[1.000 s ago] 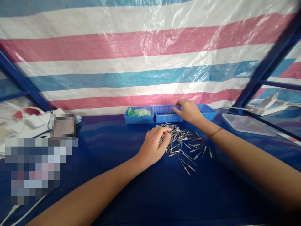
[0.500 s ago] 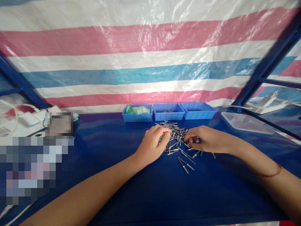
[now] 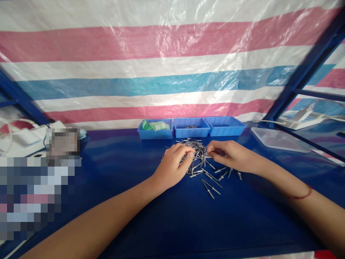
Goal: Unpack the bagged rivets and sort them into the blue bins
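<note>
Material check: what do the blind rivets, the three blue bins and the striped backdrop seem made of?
Blind rivets: apparently bare, shiny metal, judging by silvery glints; which metal I can't tell.
Blue bins: probably moulded plastic, satin, with ribbed one-colour walls.
Striped backdrop: likely woven plastic sheeting, glossy, showing fine weave, creases and bright reflections.

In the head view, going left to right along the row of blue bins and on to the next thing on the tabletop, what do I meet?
Left blue bin with green packets, middle blue bin with metal rivets, right blue bin, flat translucent plastic piece.
</note>
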A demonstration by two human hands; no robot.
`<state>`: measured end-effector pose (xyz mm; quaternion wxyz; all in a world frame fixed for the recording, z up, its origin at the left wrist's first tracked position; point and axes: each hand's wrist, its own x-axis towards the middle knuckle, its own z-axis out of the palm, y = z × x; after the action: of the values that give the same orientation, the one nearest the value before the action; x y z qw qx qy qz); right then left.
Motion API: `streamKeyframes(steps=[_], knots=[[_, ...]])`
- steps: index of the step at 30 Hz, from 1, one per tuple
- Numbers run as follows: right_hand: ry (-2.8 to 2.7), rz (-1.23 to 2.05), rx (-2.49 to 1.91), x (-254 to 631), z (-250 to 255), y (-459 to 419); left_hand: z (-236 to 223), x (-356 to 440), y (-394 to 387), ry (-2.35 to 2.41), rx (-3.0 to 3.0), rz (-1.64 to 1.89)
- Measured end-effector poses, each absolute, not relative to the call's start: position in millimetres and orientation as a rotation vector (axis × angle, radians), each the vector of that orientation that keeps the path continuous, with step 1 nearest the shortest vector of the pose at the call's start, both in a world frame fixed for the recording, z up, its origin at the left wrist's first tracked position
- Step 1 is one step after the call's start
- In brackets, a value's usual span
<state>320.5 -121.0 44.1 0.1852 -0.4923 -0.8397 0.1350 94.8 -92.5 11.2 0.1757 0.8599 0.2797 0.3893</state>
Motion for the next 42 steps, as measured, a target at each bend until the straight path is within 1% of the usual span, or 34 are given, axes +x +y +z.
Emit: streamKeyframes(steps=[8, 14, 18, 24, 29, 33, 36, 42], knots=[[-2.033, 0.565, -1.362, 313, 47, -124, 11, 95, -93, 0.794, 2.458, 1.113], [-1.594, 0.977, -1.296, 293, 46, -132, 8, 95, -92, 0.791, 2.486, 1.17], [-1.565, 1.143, -1.262, 280, 43, -137, 10, 95, -94, 0.801, 2.46, 1.256], [-1.589, 1.188, -1.196, 273, 41, -141, 15, 93, -97, 0.741, 2.509, 1.354], [-1.608, 1.122, -1.202, 272, 41, -142, 16, 93, -97, 0.705, 2.509, 1.391], [-1.606, 0.976, -1.188, 272, 41, -142, 14, 94, -95, 0.735, 2.507, 1.362], [-1.706, 0.781, -1.162, 273, 41, -144, 13, 95, -94, 0.74, 2.512, 1.323], [-2.022, 0.258, -1.1, 274, 46, -153, 10, 95, -92, 0.694, 2.52, 1.227]])
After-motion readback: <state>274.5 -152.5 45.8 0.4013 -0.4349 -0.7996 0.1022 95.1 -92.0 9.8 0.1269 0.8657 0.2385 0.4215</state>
